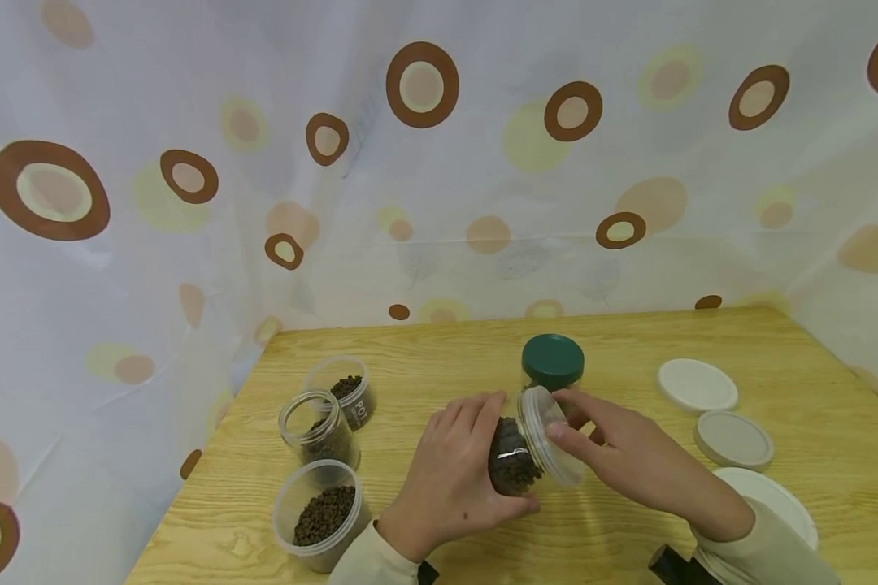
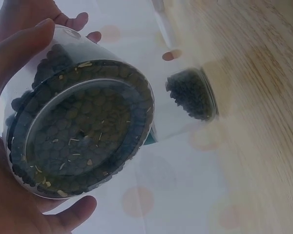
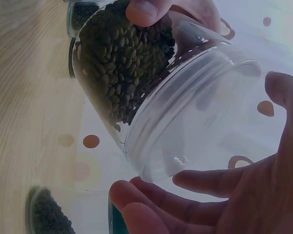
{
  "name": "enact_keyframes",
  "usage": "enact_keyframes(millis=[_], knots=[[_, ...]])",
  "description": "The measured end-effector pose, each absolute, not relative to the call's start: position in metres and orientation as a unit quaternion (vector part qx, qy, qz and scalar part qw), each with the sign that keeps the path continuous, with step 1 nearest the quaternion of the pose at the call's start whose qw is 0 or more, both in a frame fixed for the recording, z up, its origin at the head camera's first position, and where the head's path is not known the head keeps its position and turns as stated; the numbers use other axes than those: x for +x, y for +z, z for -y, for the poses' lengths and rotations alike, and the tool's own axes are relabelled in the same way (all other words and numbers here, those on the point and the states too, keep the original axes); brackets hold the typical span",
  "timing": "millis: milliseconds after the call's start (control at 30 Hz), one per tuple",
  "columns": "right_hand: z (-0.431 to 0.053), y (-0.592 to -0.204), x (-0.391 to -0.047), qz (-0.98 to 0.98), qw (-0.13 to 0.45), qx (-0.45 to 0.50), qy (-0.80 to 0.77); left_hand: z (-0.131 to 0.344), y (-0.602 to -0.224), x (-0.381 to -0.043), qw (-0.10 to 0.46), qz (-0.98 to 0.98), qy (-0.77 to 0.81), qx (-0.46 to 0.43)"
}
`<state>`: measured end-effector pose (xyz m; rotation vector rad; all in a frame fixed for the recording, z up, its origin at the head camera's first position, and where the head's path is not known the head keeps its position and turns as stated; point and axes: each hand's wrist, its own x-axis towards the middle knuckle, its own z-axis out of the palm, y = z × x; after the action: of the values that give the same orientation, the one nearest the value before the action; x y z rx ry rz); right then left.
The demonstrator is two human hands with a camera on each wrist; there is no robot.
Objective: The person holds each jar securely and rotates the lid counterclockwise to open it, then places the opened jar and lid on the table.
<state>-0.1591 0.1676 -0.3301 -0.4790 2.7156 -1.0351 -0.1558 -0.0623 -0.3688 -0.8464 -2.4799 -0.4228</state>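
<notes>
My left hand (image 1: 457, 471) grips a clear jar (image 1: 512, 459) with dark brown pellets, thumb and fingers round its side. The jar is tilted, its base towards the left wrist camera, where pellets (image 2: 83, 131) show through the bottom. A translucent lid (image 1: 549, 439) with a ridged rim sits on its mouth, facing right. Around this lid my right hand (image 1: 629, 455) is spread, fingertips (image 3: 180, 178) right at the rim and the thumb a little apart from it in the right wrist view. Just behind stands a jar with a green lid (image 1: 553, 360), pellets inside.
On the left stand three uncovered clear containers with pellets: a back one (image 1: 362, 406), a middle jar (image 1: 344, 447) and a front tub (image 1: 285, 520). Loose lids lie on the right: a white one (image 1: 697, 386), a greyish one (image 1: 734, 439) and another white one (image 1: 783, 504), partly behind my right forearm.
</notes>
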Motion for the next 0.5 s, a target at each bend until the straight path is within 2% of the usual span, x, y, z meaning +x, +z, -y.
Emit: enact_keyframes(millis=[133,367,500], knots=[[-0.171,-0.33,-0.157,-0.907,0.098,-0.2,-0.357,0.063,-0.37,-0.155,0.241,0.905,-0.152,-0.315],[-0.178,-0.335,-0.153,-0.884,0.007,-0.323,-0.337,0.066,-0.371,-0.155,0.241,0.9,-0.162,-0.324],[-0.179,-0.337,-0.153,-0.876,-0.012,-0.343,-0.338,0.066,-0.37,-0.155,0.241,0.9,-0.168,-0.323]])
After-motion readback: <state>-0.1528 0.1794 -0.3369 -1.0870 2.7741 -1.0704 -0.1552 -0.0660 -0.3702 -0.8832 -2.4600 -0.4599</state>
